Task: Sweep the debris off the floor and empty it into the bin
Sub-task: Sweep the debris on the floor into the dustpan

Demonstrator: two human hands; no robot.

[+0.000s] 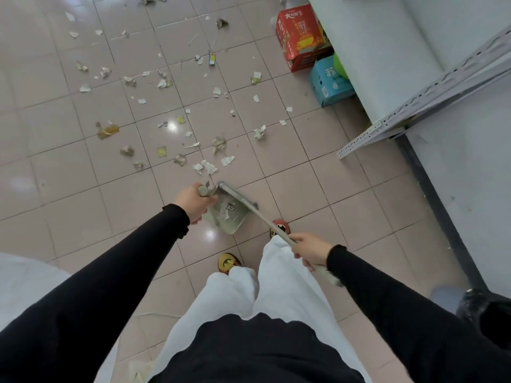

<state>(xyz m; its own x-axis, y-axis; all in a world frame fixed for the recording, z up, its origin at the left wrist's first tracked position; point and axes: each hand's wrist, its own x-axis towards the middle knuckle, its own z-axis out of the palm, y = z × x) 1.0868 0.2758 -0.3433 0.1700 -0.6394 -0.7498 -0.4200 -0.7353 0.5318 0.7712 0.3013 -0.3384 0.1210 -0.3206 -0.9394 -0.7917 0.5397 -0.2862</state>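
At the six o'clock edge of the view, the person's white trousers and patterned shoes [229,262] are filling the foreground. Just beyond, the right hand [311,250] is curling its fingers around the pale broom handle [265,217], while the left hand [195,201] is closing on the upright grip of the grey dustpan [229,215], which is hanging tilted just above the pink tiled floor [69,175]. The paper scraps and wrappers [206,166] are lying scattered from twelve o'clock out toward ten. In my judgement, the pan lip should be pressed flat on the tiles near the closest scraps, and the debris drawn toward it in short strokes. The broom head is hard to make out against the pan. At four o'clock, a black-lined bin [486,313] is being cut off by the frame.
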